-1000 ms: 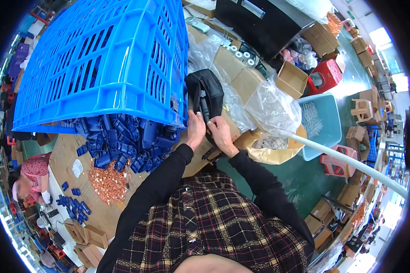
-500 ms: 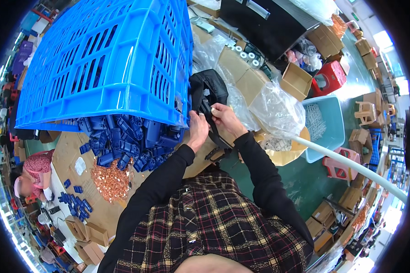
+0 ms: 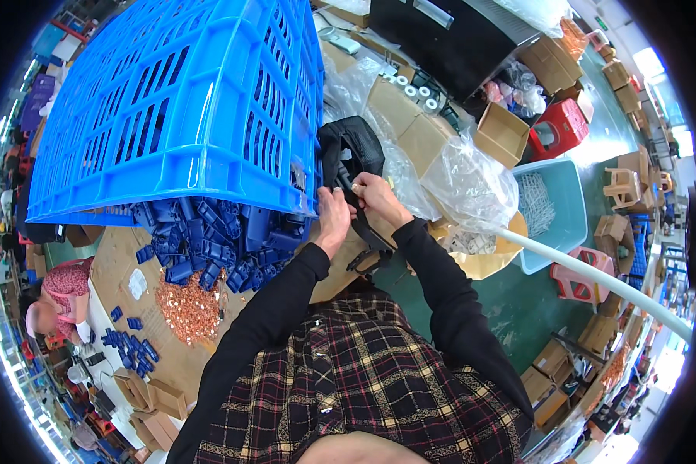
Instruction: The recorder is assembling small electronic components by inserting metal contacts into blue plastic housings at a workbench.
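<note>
A small black pouch [image 3: 361, 141] with mesh-like fabric and a dangling strap [image 3: 371, 234] lies just right of a big blue plastic crate [image 3: 209, 158]. My left hand [image 3: 334, 221] is closed on the pouch's near edge, close to the crate's corner. Beside it, my right hand [image 3: 380, 201] pinches the pouch near its opening, thumb against the fingers. Whatever lies inside the pouch is too dark to make out. Dark blue plastic parts [image 3: 201, 236] spill from under the crate's tilted rim, next to a heap of small copper-coloured pieces [image 3: 187, 309].
On the right stand a light blue tub [image 3: 568, 209], a pink stool [image 3: 584, 274] and a red stool [image 3: 558, 127]. A pale pole [image 3: 595, 282] slants across there. Clear plastic sheeting [image 3: 472, 182] covers cardboard behind my hands. A person in pink [image 3: 63, 294] sits at far left.
Both hands and the pouch have shifted very slightly left, along with a small shift of the whole view. Their hold looks the same.
</note>
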Tool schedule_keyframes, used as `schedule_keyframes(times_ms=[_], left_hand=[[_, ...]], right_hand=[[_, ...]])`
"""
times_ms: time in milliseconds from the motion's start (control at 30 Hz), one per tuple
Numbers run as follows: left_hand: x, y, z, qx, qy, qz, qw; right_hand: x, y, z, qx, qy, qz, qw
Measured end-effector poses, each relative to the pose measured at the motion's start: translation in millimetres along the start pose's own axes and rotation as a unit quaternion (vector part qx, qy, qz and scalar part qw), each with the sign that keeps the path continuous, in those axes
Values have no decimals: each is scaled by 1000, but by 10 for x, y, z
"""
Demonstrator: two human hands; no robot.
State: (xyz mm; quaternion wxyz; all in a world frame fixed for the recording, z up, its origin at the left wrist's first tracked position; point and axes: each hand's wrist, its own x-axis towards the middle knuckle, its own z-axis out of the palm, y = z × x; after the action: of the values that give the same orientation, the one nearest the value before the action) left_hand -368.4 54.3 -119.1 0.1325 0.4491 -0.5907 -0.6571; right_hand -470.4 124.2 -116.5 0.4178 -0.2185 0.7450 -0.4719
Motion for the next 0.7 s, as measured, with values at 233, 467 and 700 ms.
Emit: schedule_keyframes(times_ms=[233, 467, 700], left_hand=[[58, -55, 9, -26, 16, 0, 1000], [18, 33, 9, -76, -3, -28, 997], [5, 42, 57, -68, 18, -38, 997]], right_hand=[[-63, 88, 189, -354, 173, -233, 889], [-63, -90, 70, -329, 268, -165, 891], [-15, 207, 41, -360, 225, -167, 890]])
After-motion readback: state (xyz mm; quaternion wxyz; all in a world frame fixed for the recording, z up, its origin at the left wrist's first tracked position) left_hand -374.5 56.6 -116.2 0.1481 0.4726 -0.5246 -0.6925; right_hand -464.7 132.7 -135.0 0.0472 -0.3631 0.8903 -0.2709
